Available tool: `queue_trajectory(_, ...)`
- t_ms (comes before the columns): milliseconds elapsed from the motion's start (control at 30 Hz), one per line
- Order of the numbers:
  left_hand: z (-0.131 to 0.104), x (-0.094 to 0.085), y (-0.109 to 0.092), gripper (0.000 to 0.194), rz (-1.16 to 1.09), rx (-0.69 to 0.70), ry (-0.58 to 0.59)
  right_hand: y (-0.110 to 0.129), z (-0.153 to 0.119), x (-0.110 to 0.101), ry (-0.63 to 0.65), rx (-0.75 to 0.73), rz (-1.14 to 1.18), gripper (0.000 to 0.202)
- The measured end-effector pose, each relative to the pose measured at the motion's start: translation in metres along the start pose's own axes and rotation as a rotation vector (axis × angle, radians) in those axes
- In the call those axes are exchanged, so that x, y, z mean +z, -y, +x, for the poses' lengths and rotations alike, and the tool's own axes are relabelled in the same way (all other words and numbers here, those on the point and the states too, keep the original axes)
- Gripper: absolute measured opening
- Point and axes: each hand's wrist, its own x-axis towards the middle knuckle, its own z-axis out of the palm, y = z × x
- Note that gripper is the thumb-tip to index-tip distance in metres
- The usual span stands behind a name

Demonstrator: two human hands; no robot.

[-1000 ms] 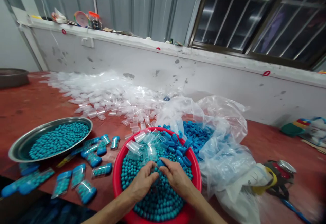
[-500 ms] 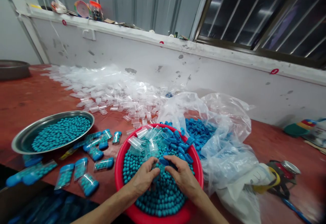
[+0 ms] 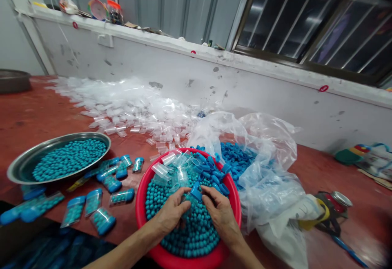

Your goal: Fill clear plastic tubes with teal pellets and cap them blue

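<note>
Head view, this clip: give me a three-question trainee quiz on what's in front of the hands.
1. True or false: both hands work over the red basin.
2. Where do the loose teal beads lie besides the basin? A) steel tray B) clear bag C) window ledge
3. Fill in: the right hand pinches a blue ____.

Key:
1. True; the left hand and the right hand meet above the teal beads.
2. A, the steel tray on the left; the clear bag holds blue caps.
3. cap, at a clear tube between the fingertips.
</note>
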Motion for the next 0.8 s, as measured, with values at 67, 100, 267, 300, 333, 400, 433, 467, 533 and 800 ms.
queue_trajectory(67, 0.0001, -0.0005, 0.0014, 0.052, -0.007, -0.008, -0.007, -0.001, -0.0016, 0.002, 0.006, 0.009, -0.001, 0.025)
queue_trajectory(100, 0.0001, -0.0004, 0.0019, 0.054, -0.013, -0.01, -0.005, -0.0016, -0.0026, 0.003, 0.014, 0.006, -0.003, 0.024)
queue_trajectory(267, -0.0002, 0.0008, 0.0024, 0.063, -0.023, -0.006, 0.032, 0.0006, -0.0069, 0.0061, 0.009, -0.005, -0.053, 0.02)
queue_trajectory(300, -0.0003, 0.0009, 0.0021, 0.064, -0.028, -0.008, 0.034, 0.0017, -0.0072, 0.0063, 0.004, -0.012, -0.069, 0.02)
queue_trajectory(333, -0.0005, 0.0009, 0.0017, 0.065, -0.038, -0.008, 0.036, 0.0027, -0.0072, 0.0065, 0.0, -0.028, -0.086, 0.019)
queue_trajectory(400, -0.001, 0.0008, 0.0008, 0.065, -0.069, -0.004, 0.042, 0.0034, -0.0067, 0.007, -0.007, -0.063, -0.114, 0.018)
queue_trajectory(433, -0.0012, 0.0008, 0.0005, 0.065, -0.085, -0.002, 0.042, 0.0032, -0.0064, 0.0074, -0.007, -0.069, -0.119, 0.017)
queue_trajectory(467, -0.0015, 0.0008, 0.0001, 0.066, -0.098, -0.003, 0.041, 0.0027, -0.006, 0.0076, -0.009, -0.061, -0.116, 0.016)
queue_trajectory(533, -0.0021, 0.0012, -0.001, 0.067, -0.106, -0.012, 0.043, 0.0016, -0.0055, 0.0079, -0.008, -0.014, -0.099, 0.015)
queue_trajectory(800, -0.0058, 0.0038, -0.0055, 0.068, -0.125, -0.024, 0.05, -0.0026, -0.0067, 0.0058, 0.004, -0.114, -0.083, 0.015)
